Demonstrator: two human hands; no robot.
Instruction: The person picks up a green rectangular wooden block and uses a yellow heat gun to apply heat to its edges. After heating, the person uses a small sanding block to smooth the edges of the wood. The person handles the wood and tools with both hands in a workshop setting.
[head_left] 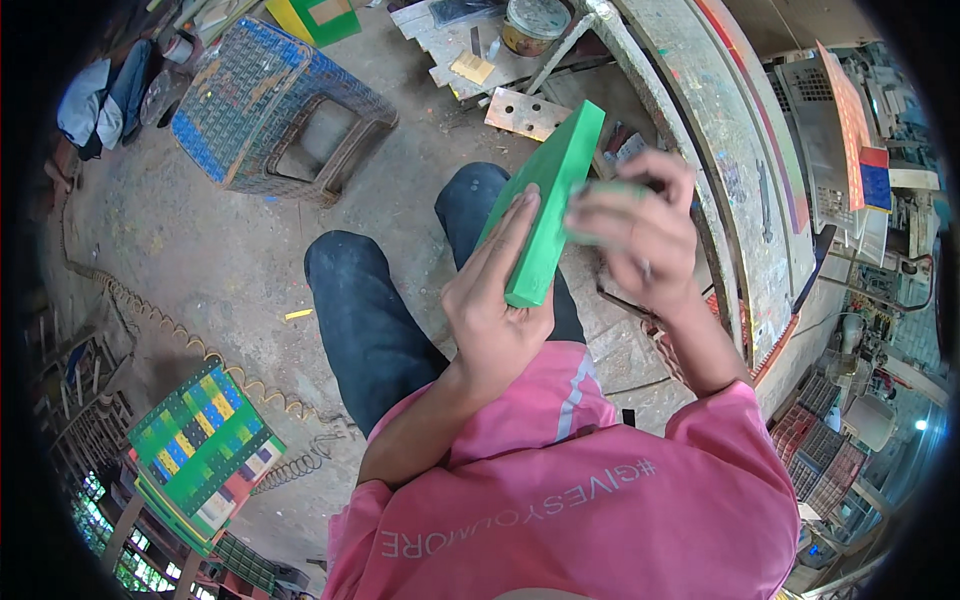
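A flat, bright green board [560, 215] is held tilted up in front of my lap, with its long narrow edge facing my right side. My left hand [497, 305] grips its near end, fingers along the left face and thumb underneath. Beside the right edge, my right hand [645, 225] is curled with its fingertips blurred by motion. A greenish patch shows at its fingers, but what they hold is too smeared to make out. Whether the fingertips touch the edge I cannot tell.
A paint-spattered bench [735, 150] runs along the right. Ahead lie a board with holes [527, 114] and a paint bucket [537, 24]. A blue-topped woven plastic stool [245, 95] stands far left. Stacked multicoloured panels [200, 440] and a coiled hose [150, 312] are at left.
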